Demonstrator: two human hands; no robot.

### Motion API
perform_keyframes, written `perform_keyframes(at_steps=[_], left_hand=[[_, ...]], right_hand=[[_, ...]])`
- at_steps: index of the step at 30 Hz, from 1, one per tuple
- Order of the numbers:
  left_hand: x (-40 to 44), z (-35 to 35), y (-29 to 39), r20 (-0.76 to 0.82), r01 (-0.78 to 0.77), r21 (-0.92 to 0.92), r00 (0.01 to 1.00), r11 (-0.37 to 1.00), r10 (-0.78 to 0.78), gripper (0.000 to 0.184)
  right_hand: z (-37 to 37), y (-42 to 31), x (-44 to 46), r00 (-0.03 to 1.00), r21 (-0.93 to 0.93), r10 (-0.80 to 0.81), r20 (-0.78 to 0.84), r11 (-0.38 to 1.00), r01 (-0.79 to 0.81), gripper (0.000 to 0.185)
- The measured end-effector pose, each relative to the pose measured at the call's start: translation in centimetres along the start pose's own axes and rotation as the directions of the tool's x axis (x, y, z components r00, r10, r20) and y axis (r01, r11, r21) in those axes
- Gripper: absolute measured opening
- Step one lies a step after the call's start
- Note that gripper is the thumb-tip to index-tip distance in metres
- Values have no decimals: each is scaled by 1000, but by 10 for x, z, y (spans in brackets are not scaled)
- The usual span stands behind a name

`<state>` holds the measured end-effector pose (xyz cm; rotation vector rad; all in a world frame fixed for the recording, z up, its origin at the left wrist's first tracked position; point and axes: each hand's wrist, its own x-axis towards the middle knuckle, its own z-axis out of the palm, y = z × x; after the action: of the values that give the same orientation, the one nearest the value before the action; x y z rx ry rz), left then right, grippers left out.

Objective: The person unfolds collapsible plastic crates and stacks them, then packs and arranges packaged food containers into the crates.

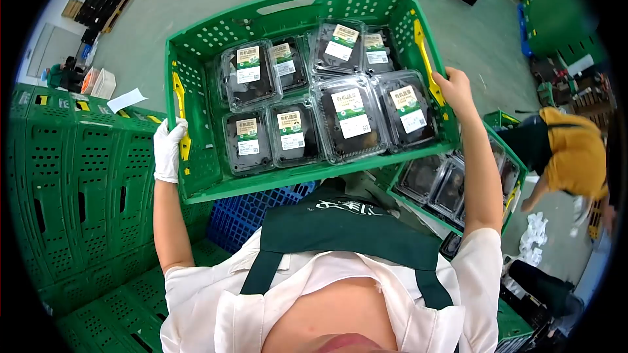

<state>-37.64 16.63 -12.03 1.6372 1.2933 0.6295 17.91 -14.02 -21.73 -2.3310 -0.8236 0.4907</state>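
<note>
A green plastic crate is held up in front of me, tilted slightly. My left hand, in a white glove, grips its left end by the yellow handle. At the right end, my bare right hand is closed on the rim beside the other yellow handle. Inside the crate lie several clear plastic boxes with dark contents and green and white labels. Some boxes at the back rest on top of others.
Stacked green crates stand at the left. Another green crate with clear boxes is below my right arm, and a blue crate is under the held one. A person in a yellow top bends at the right.
</note>
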Motion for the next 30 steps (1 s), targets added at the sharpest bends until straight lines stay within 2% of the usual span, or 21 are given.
perform_keyframes(at_steps=[2, 4, 8, 10, 12, 14, 16, 17, 18, 19, 20, 21, 22, 23, 24, 25, 26, 28, 30], left_hand=[[-5, 10, -9, -37, -40, 0, 999, 999, 40, 3], [-2, 17, -24, -61, 0, 30, 998, 1000, 2, 2], [-2, 40, -51, -110, 25, -32, 994, 999, -28, 2], [-5, 45, -54, -122, 38, -28, 992, 999, -41, 2], [-10, 41, -48, -116, 67, -19, 991, 998, -69, 4], [-3, 32, -40, -111, 136, 125, 986, 983, -122, 9], [21, 15, -58, -16, 315, 96, 949, 944, -315, 23], [10, 30, -25, -165, 233, 443, 970, 866, -177, 33], [-2, 54, 29, -242, 166, 732, 970, 661, 25, 43], [-3, 71, 38, -219, 8, 765, 943, 644, 249, 62], [9, 81, 38, -98, -177, 786, 910, 593, 402, 65], [17, 106, 45, 42, -374, 735, 858, 565, 512, 67], [12, 141, 91, 208, -344, 608, 939, 716, 275, 69], [17, 169, 71, 278, -478, 588, 877, 652, 393, 67], [30, 198, 60, 439, -587, 526, 807, 615, 394, 68], [38, 222, 56, 583, -631, 554, 759, 543, 288, 71], [41, 240, 49, 606, -634, 618, 761, 466, 231, 78], [41, 260, 56, 557, -456, 769, 822, 449, -119, 80], [37, 260, 49, 607, -530, 776, 775, 341, -176, 78]], right_hand=[[6, -6, 22, 1000, 6, -19, 6, 1000, 19, 37], [13, -5, 42, 998, -40, -56, -11, 998, 55, 35], [26, 0, 60, 997, -102, -71, -34, 993, 67, 35], [26, 0, 54, 999, -72, -40, -31, 997, 37, 31], [28, -1, 46, 998, -97, 59, 6, 994, -58, 30], [43, 0, 40, 998, -100, 36, -52, 994, -41, 30], [43, -1, 36, 992, -116, 118, -37, 986, -122, 30], [37, -5, 27, 996, -119, 88, -35, 989, -91, 32], [32, -8, 20, 998, -122, 50, -42, 991, -55, 34], [30, -7, 16, 998, -211, -8, -63, 977, -5, 38], [27, -10, 5, 997, -217, 8, -72, 976, -23, 38], [23, -20, -7, 977, -204, -86, -193, 978, 46, 39], [19, -31, -19, 934, -204, -176, -311, 972, 115, 40], [18, -45, -30, 925, -198, -211, -316, 968, 153, 41], [20, -58, -37, 914, -191, -247, -321, 963, 193, 42], [28, -66, -41, 912, -158, -296, -283, 952, 260, 43], [38, -73, -42, 905, -118, -349, -242, 937, 330, 45], [61, -80, -41, 959, -66, -233, -158, 972, 226, 51], [75, -76, -30, 997, -70, -22, -72, 997, 17, 66]])
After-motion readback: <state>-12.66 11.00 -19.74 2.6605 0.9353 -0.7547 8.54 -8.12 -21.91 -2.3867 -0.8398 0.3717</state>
